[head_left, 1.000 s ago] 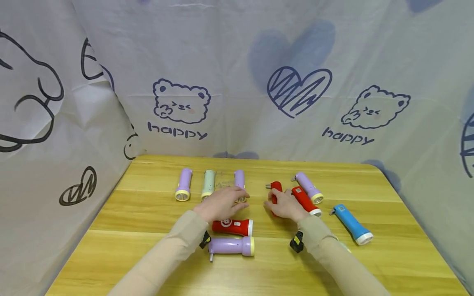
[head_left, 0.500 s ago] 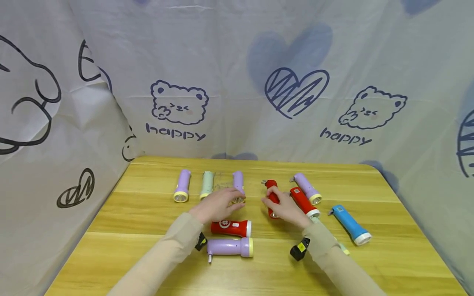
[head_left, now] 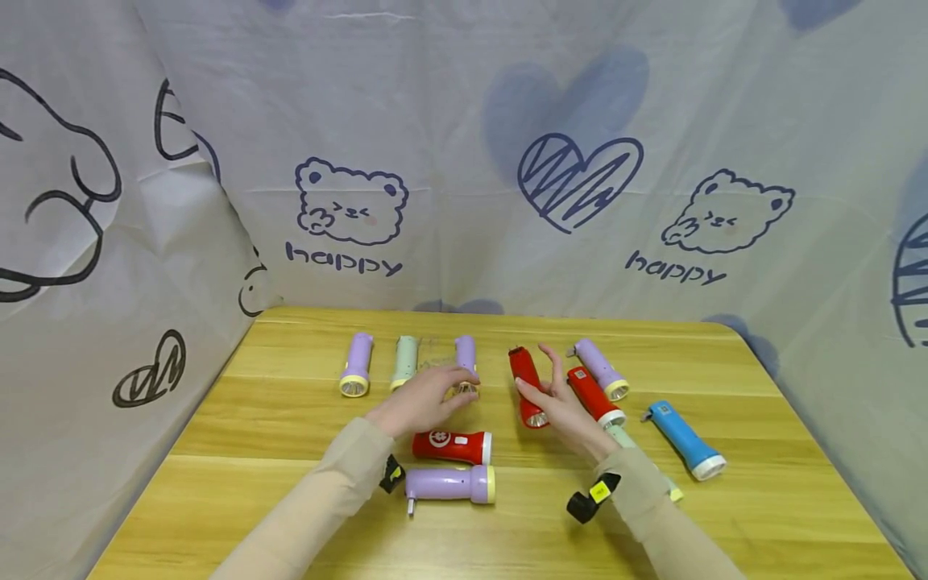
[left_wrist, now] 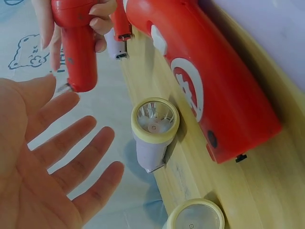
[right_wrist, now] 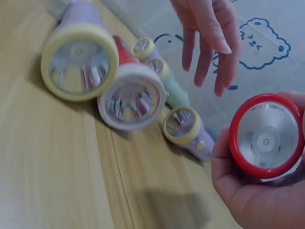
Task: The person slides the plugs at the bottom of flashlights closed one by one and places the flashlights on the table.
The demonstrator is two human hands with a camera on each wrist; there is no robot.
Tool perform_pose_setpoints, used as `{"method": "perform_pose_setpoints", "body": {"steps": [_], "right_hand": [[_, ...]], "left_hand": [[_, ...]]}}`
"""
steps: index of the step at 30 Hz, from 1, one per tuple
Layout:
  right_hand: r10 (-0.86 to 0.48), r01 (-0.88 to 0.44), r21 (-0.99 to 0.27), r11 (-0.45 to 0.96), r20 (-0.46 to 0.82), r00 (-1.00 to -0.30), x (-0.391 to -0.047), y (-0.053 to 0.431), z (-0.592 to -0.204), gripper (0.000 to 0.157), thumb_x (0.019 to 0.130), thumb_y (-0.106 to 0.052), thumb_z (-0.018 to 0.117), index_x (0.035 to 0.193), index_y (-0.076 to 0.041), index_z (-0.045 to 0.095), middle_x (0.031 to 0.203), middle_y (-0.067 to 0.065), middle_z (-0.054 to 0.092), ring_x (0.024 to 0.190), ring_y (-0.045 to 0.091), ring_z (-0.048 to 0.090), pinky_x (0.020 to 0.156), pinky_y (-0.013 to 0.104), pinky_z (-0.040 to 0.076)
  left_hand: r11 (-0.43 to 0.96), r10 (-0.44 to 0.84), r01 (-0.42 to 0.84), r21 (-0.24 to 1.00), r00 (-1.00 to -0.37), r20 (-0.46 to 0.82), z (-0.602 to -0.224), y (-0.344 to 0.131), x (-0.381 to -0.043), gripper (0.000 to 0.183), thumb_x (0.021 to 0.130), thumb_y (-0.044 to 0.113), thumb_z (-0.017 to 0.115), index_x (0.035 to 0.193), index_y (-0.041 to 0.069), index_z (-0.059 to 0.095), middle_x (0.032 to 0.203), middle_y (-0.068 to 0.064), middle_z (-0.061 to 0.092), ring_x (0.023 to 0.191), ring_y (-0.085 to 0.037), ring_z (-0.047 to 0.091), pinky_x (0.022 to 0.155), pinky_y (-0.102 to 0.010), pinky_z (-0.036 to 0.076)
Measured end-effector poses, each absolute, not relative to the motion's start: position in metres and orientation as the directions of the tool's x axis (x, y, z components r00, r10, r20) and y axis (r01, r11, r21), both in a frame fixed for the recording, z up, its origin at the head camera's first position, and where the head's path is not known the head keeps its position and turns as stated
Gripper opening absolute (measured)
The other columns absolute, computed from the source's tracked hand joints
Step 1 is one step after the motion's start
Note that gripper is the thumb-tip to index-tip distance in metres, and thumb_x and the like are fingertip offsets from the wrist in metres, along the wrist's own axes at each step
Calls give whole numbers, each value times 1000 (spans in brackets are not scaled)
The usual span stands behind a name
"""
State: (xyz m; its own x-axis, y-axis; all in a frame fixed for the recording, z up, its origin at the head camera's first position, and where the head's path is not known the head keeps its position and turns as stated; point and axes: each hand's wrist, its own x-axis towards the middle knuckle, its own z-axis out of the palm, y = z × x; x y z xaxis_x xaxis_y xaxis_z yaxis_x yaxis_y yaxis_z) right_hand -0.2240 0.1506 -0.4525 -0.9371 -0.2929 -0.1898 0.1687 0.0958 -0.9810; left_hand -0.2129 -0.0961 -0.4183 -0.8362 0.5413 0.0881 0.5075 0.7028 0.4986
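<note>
Head view: our right hand [head_left: 569, 409] grips the red torch [head_left: 524, 370], thumb across its body, lamp end toward the near edge of the tabletop [head_left: 536, 532] and prongs toward the far edge; it looks lifted clear, and the left wrist view shows fingers curled round it. Our left hand [head_left: 420, 400] holds nothing, its fingers spread over the middle of the tabletop, near a purple torch [head_left: 466, 352]. That one, a green torch [head_left: 407, 358] and a second purple torch [head_left: 358, 359] lie side by side, apart, toward the far left corner, lamps facing the near edge. Closer to the near edge, an emblem torch [head_left: 449, 451] and a third purple torch [head_left: 444, 484] lie crosswise. Right of the gripped one, a fourth purple torch [head_left: 598, 362] and a white-rimmed torch [head_left: 593, 393] slant close together; a blue torch [head_left: 681, 435] slants toward the right edge, and a second green torch [head_left: 622, 436] is partly hidden by our right sleeve [head_left: 677, 528]. We judge the work partway: three torches make a tidy row and one is in hand, while six, at mixed angles, look left to sort.
</note>
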Motion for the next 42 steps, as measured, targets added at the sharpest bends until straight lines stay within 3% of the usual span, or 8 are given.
{"method": "perform_pose_setpoints", "body": {"steps": [5,10,14,20,24,28,32,42], "right_hand": [[-222,138,-985,101,-158,-962,-219,151,-449,82,102,-15,58,157,-29,-1,144,29,45,96,28,65,76,28,57],[-138,52,-982,183,-78,-987,-214,151,-448,73,103,-26,58,155,-24,8,147,27,47,96,33,67,73,29,58],[-119,-13,-983,185,-9,-993,-212,152,-447,61,105,-35,54,153,-24,17,141,27,53,85,28,66,67,28,58],[-127,-129,-953,274,97,-987,-209,150,-449,51,105,-32,55,148,-16,34,120,29,64,79,25,66,63,25,55],[-135,-236,-896,376,199,-971,-207,150,-451,39,104,-29,57,136,-7,52,100,27,69,70,18,65,60,23,53],[-157,-312,-818,483,270,-950,-205,149,-451,33,104,-32,56,123,-7,63,84,15,69,66,11,60,58,22,51],[-189,-357,-761,542,303,-934,-202,147,-449,32,103,-35,56,119,-9,66,79,6,67,67,12,57,60,22,49],[-271,-503,-624,597,434,-859,-199,144,-450,28,99,-28,65,119,-8,66,84,3,70,71,10,57,64,22,49]], "left_hand": [[682,496,475,555,-859,125,-419,-95,-213,30,104,26,57,129,11,66,135,-9,66,123,-30,63,108,-47,50],[629,418,378,679,-901,115,-418,-94,-212,34,106,28,52,135,12,62,136,-8,65,123,-29,62,105,-46,52],[558,351,292,777,-931,98,-416,-92,-212,36,107,29,50,138,13,59,138,-8,64,123,-30,62,101,-46,55],[440,298,220,871,-950,90,-413,-87,-213,40,107,31,49,141,12,57,137,-9,64,122,-31,63,103,-47,53],[342,286,158,926,-956,58,-410,-81,-214,43,107,33,50,143,10,54,138,-11,64,121,-32,65,106,-46,52],[258,267,89,962,-963,17,-406,-75,-215,45,106,34,51,145,11,53,141,-13,62,124,-29,64,107,-43,52],[214,260,38,976,-966,-19,-404,-70,-216,45,106,34,52,144,10,54,142,-14,61,125,-29,63,107,-41,53],[140,319,-60,988,-942,-103,-404,-60,-217,45,107,34,49,138,3,59,137,-16,64,128,-28,61,106,-39,54]]}}
